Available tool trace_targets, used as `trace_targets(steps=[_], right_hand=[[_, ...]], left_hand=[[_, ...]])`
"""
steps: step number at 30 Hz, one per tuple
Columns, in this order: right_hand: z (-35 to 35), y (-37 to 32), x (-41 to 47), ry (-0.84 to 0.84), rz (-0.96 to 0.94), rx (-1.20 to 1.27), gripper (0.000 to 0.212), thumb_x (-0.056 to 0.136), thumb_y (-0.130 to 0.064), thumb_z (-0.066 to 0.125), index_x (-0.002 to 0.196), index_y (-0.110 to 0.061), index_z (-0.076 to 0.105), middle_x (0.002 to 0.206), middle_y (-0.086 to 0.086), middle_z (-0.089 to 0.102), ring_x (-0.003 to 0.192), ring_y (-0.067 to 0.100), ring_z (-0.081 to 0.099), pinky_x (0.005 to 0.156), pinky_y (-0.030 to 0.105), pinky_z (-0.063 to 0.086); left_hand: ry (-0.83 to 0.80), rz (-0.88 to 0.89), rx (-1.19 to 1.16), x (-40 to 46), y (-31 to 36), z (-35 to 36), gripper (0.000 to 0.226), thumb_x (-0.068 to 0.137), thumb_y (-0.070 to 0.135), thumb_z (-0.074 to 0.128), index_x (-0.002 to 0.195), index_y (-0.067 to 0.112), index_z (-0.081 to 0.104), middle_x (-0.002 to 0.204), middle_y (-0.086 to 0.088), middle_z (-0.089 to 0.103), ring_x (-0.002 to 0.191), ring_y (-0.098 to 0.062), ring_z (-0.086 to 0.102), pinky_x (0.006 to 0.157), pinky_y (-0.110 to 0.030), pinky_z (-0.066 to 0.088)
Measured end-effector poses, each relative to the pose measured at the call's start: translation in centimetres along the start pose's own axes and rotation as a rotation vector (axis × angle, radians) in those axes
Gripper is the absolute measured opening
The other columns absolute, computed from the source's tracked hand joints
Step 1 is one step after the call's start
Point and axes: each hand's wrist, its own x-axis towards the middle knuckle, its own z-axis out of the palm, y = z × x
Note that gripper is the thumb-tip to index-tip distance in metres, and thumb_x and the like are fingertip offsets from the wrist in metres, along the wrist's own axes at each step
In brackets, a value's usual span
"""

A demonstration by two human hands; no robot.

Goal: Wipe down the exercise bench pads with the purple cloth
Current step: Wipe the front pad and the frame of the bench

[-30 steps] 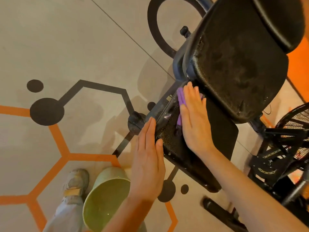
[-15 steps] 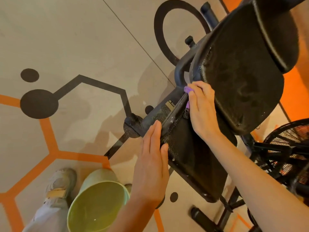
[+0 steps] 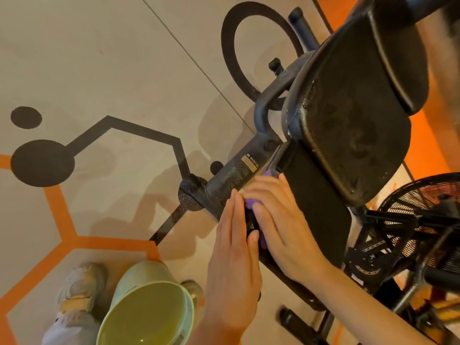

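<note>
A: How many pads?
B: Three: one (image 3: 348, 135), another (image 3: 398, 53), a third (image 3: 321, 210).
A: Hands?
B: Two: left (image 3: 234, 265), right (image 3: 281, 225). One cloth (image 3: 250, 202), one bucket (image 3: 146, 310), one fan (image 3: 423, 220), one shoe (image 3: 82, 287).

green bucket (image 3: 149, 312), fan (image 3: 423, 220), shoe (image 3: 82, 287)
</note>
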Motion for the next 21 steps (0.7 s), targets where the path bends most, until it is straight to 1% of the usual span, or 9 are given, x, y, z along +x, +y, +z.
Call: trace_targets(steps=[3, 5, 7, 10, 12, 14, 15, 18, 21], right_hand=[[-1.1, 1.9, 1.5, -0.064, -0.037, -0.103, 0.033, 0.103, -0.023, 0.033, 0.113, -0.019, 0.064, 0.122, -0.007, 0.058, 0.132, 0.007, 0.042, 0.122, 0.031, 0.011], [-2.3, 5.1, 5.1, 0.020, 0.077, -0.183, 0.033, 0.102, -0.018, 0.031, 0.103, -0.017, 0.065, 0.114, -0.001, 0.060, 0.124, 0.015, 0.049, 0.118, 0.036, 0.023], [-2.7, 5.7, 6.9, 0.128, 0.216, -0.170, 0.033, 0.101, -0.016, 0.032, 0.098, -0.014, 0.065, 0.108, 0.002, 0.061, 0.117, 0.018, 0.052, 0.112, 0.042, 0.030], [0.0, 1.7, 2.5, 0.102, 0.127, -0.108, 0.030, 0.103, -0.016, 0.035, 0.107, -0.016, 0.065, 0.119, -0.005, 0.059, 0.130, 0.010, 0.044, 0.119, 0.044, 0.020], [0.8, -1.7, -1.3, -0.015, 0.022, 0.033, 0.033, 0.103, -0.022, 0.035, 0.120, -0.019, 0.063, 0.127, -0.010, 0.057, 0.136, 0.007, 0.038, 0.123, 0.033, 0.009], [0.3, -1.2, -1.5, -0.109, -0.041, 0.023, 0.035, 0.103, -0.026, 0.034, 0.124, -0.022, 0.061, 0.131, -0.012, 0.056, 0.138, 0.003, 0.034, 0.123, 0.029, 0.004], [-0.2, -0.2, -0.4, -0.105, -0.027, -0.024, 0.035, 0.104, -0.027, 0.033, 0.122, -0.023, 0.062, 0.130, -0.013, 0.056, 0.138, 0.001, 0.033, 0.123, 0.030, 0.004], [-0.6, 1.1, 2.6, 0.114, 0.136, -0.066, 0.033, 0.103, -0.022, 0.033, 0.107, -0.020, 0.067, 0.121, -0.010, 0.059, 0.133, 0.000, 0.036, 0.122, 0.040, 0.012], [1.4, -1.7, -0.6, 0.084, 0.051, -0.054, 0.031, 0.102, -0.027, 0.036, 0.111, -0.021, 0.065, 0.122, -0.013, 0.058, 0.133, -0.008, 0.032, 0.122, 0.023, 0.003]], left_hand=[[0.004, -0.037, -0.025, 0.2, 0.4, -0.3, 0.061, 0.090, 0.056, 0.003, 0.143, 0.048, -0.026, 0.149, 0.036, -0.018, 0.131, 0.029, -0.014, 0.107, 0.004, 0.005], [0.014, -0.046, -0.020, 0.1, 0.7, -0.5, 0.063, 0.084, 0.057, 0.001, 0.139, 0.052, -0.029, 0.149, 0.036, -0.018, 0.139, 0.017, -0.007, 0.115, -0.011, 0.015], [0.010, -0.015, -0.013, 0.0, 0.5, -0.7, 0.062, 0.087, 0.056, 0.004, 0.139, 0.053, -0.030, 0.147, 0.037, -0.021, 0.144, 0.011, -0.007, 0.118, -0.016, 0.014], [-0.005, 0.041, -0.045, 0.0, -0.1, -0.7, 0.062, 0.092, 0.055, 0.008, 0.141, 0.052, -0.029, 0.150, 0.039, -0.020, 0.144, 0.014, -0.009, 0.118, -0.011, 0.007], [-0.008, 0.064, -0.076, -0.2, -0.5, -1.0, 0.063, 0.094, 0.055, 0.012, 0.144, 0.050, -0.026, 0.149, 0.042, -0.019, 0.139, 0.021, -0.010, 0.112, 0.000, -0.001], [0.000, 0.048, -0.149, -0.6, -1.2, -1.5, 0.057, 0.099, 0.053, 0.015, 0.146, 0.053, -0.017, 0.147, 0.048, -0.012, 0.136, 0.027, -0.007, 0.103, 0.009, -0.003], [0.008, 0.042, -0.184, -0.8, -1.7, -1.8, 0.052, 0.101, 0.053, 0.014, 0.146, 0.055, -0.011, 0.146, 0.051, -0.007, 0.134, 0.029, -0.005, 0.099, 0.011, -0.002], [0.057, 0.057, -0.284, -0.1, -3.0, -2.5, 0.052, 0.097, 0.054, 0.015, 0.149, 0.053, 0.008, 0.145, 0.050, 0.013, 0.134, 0.028, 0.005, 0.097, 0.012, 0.005], [0.036, 0.143, -0.349, 1.7, -2.9, -3.2, 0.055, 0.096, 0.054, 0.016, 0.150, 0.048, 0.018, 0.151, 0.039, 0.022, 0.137, 0.023, 0.014, 0.105, 0.003, 0.014]])
